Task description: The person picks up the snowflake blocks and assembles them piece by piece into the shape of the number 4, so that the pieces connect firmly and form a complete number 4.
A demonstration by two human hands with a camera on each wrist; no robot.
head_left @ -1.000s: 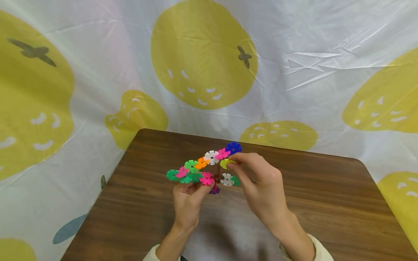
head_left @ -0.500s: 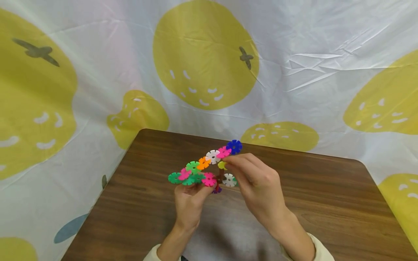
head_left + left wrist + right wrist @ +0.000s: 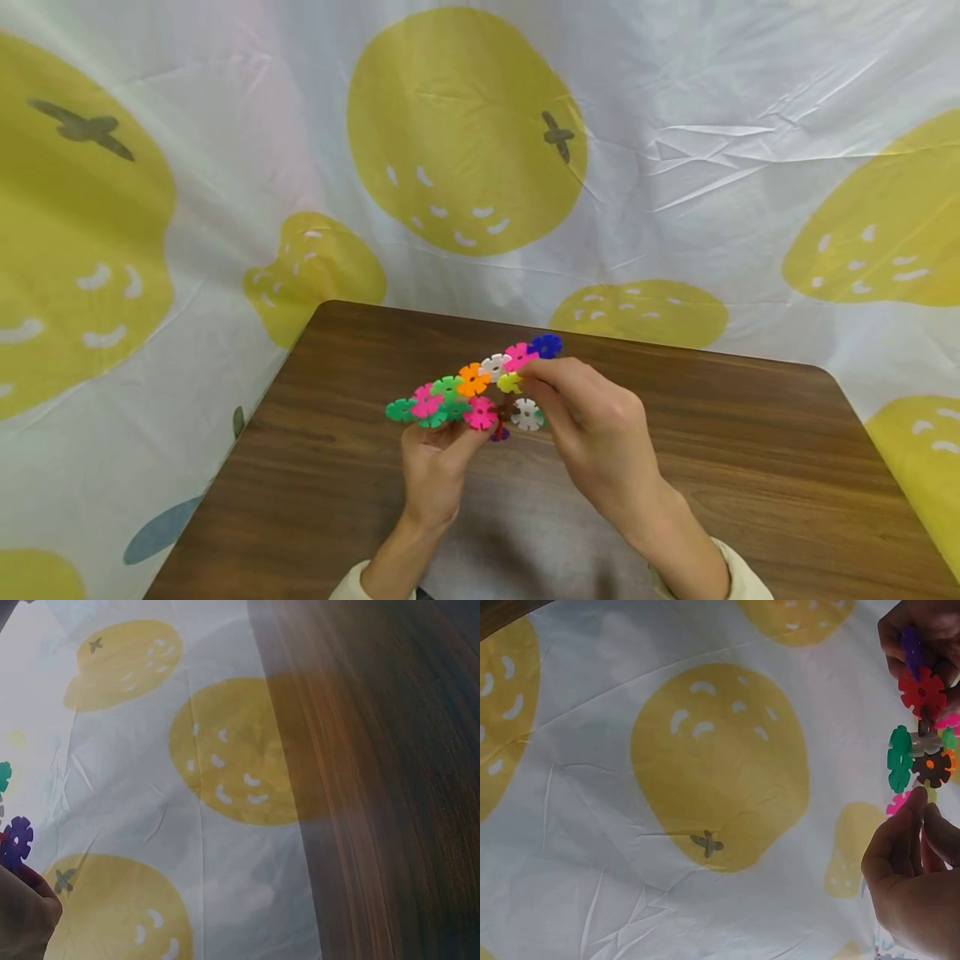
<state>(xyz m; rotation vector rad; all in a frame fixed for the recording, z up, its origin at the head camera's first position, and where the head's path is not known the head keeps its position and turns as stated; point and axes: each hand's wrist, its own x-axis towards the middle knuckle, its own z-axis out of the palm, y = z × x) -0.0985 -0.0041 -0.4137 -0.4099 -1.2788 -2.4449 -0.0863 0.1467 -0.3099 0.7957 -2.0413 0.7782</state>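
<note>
A build of flower-shaped plastic connector discs hangs over the table, its slotted pieces joined edge to edge. My left hand (image 3: 435, 471) grips it from below, thumb by a pink disc (image 3: 480, 412). A row rises from a green disc (image 3: 401, 409) through an orange disc (image 3: 473, 380) to a blue disc (image 3: 545, 346). Between thumb and forefinger my right hand (image 3: 603, 425) pinches a yellow disc (image 3: 509, 382), which overlaps the build. In the right wrist view, a red disc (image 3: 922, 691), a purple disc (image 3: 911, 651) and a brown disc (image 3: 932, 766) show.
A dark wooden table (image 3: 750, 450) with rounded far corners lies under both hands. Behind and beside it hangs a white curtain (image 3: 675, 108) printed with yellow fruit, close along the table's far and left edges.
The yellow disc has moved slightly left toward the build, still in my right fingers. The raised row tilts and has dipped a little, while my left hand keeps its grip.
</note>
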